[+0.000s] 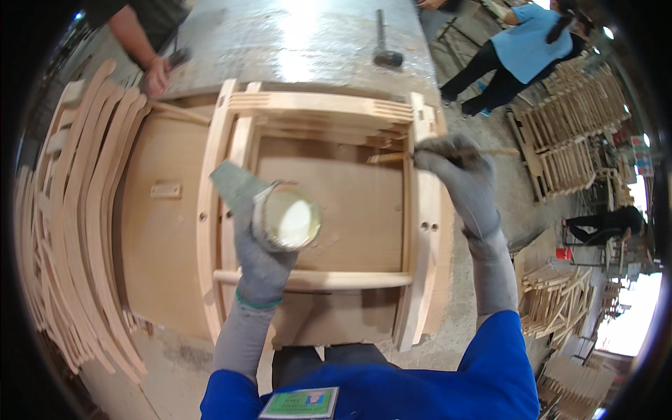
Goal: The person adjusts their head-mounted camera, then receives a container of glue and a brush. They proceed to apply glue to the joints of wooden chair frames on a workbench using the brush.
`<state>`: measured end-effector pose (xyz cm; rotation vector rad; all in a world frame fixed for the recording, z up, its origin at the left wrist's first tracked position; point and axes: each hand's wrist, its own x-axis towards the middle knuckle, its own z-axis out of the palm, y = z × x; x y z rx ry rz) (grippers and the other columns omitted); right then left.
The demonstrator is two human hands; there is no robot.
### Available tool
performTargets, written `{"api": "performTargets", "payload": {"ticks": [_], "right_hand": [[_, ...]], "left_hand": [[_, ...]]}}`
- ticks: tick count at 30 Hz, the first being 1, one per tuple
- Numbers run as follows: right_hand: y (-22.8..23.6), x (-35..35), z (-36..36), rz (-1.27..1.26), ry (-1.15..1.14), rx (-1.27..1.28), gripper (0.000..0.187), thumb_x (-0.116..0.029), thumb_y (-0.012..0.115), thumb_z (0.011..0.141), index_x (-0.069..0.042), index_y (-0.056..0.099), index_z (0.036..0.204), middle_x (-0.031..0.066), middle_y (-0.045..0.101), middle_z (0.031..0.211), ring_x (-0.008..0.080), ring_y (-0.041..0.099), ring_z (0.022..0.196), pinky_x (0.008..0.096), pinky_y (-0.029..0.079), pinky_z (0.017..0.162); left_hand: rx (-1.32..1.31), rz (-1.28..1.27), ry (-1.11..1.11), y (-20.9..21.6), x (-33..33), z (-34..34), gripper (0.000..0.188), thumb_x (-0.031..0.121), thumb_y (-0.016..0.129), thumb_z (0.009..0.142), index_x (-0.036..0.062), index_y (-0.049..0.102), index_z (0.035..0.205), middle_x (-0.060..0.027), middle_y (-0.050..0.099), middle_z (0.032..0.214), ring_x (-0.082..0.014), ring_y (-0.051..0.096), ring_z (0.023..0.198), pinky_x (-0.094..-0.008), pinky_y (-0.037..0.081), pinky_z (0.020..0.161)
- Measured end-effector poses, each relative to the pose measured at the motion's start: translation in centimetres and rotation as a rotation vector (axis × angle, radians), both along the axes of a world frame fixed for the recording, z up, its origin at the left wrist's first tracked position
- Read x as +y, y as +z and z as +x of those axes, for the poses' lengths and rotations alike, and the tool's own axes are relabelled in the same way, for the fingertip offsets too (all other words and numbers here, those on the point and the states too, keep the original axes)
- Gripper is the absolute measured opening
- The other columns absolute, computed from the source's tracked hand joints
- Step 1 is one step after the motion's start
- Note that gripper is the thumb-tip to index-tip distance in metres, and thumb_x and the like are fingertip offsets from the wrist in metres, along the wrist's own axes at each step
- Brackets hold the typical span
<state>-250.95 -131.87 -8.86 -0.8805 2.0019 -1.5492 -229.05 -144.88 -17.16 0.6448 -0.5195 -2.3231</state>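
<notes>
My gloved left hand (262, 262) is closed round a small round cup (287, 217) with whitish liquid in it. From the same hand sticks out a flat grey-green piece (234, 180), whose kind I cannot make out. In my gloved right hand (462, 175) is a thin stick (500, 150), its flat pale end (383, 159) pointing left over the right side of a wooden frame (322, 103). That frame lies below both hands, with uprights at each side, a crossrail (322, 280) near me and round holes in the wood.
Brown cardboard (157, 245) lies under the frame, with a small wooden block (166, 190) on it. Curved wooden parts (87, 210) are stacked at left. A mallet (387, 57) rests on the far tabletop. A co-worker's hand (157, 75) is at far left; another person (525, 56) stands at far right.
</notes>
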Motion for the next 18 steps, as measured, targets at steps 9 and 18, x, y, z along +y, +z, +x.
{"api": "performTargets", "payload": {"ticks": [9,18], "right_hand": [[-0.2,-2.7,9.9,-0.062,0.501,0.246,0.018,0.01,0.066,0.073,0.003,0.057,0.087,0.017,0.063,0.091,0.0205,0.064,0.084,0.0301,0.055,0.073],[-3.4,-8.3,14.9,-0.238,0.09,-0.947,0.015,-0.01,0.056,0.089,0.003,0.054,0.095,0.0161,0.062,0.087,0.024,0.066,0.078,0.0319,0.059,0.067]], "left_hand": [[-0.011,0.066,-0.069,1.2,-1.5,3.7,0.051,0.042,0.033,0.094,0.0033,0.047,0.124,-0.0103,0.054,0.118,-0.0236,0.052,0.111,-0.0388,0.046,0.093],[0.076,0.213,-0.037,0.9,-6.5,9.6,0.05,0.042,0.035,0.093,0.0037,0.049,0.121,-0.01,0.057,0.115,-0.0238,0.056,0.106,-0.0393,0.047,0.091]]}}
